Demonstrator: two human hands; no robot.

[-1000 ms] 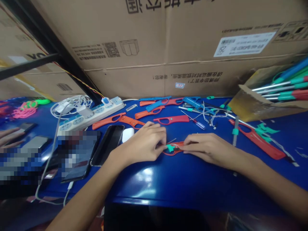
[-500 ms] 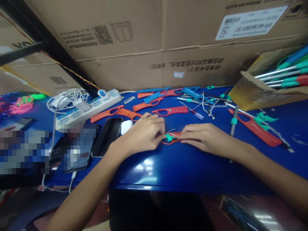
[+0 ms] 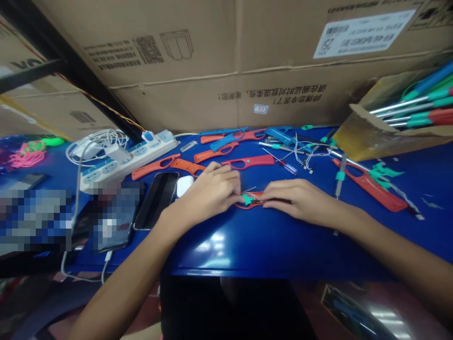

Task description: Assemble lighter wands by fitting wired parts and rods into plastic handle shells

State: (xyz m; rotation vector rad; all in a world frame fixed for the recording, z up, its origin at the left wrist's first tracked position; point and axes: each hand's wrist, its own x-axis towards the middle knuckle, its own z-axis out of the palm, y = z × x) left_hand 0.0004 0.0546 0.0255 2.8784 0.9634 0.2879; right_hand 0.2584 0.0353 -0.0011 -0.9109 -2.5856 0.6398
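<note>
Between my hands, on the blue table, lies a red lighter casing half [image 3: 258,194], its inside facing up. A green trigger piece [image 3: 247,199] sits in it, with thin white wires and a small dark part alongside. My left hand [image 3: 221,186] is closed at the casing's left end, fingertips pinching it. At the other end, my right hand [image 3: 295,198] has thumb and fingers drawn together on the casing and the dark part; the exact grip is partly hidden. Just behind lies a red lighter shell [image 3: 249,162].
More red and blue shells lie behind, near a screwdriver [image 3: 288,167] and wired parts [image 3: 306,153]. At right are another red shell [image 3: 378,186], a metal rod [image 3: 340,177] and a box of lighter tubes [image 3: 357,137]. Phones [image 3: 157,200] and a power strip [image 3: 129,160] occupy the left.
My right fingertips have shifted slightly along the casing, and a gap shows between its thumb and fingers. My left hand keeps its hold. The whole view has moved a little.
</note>
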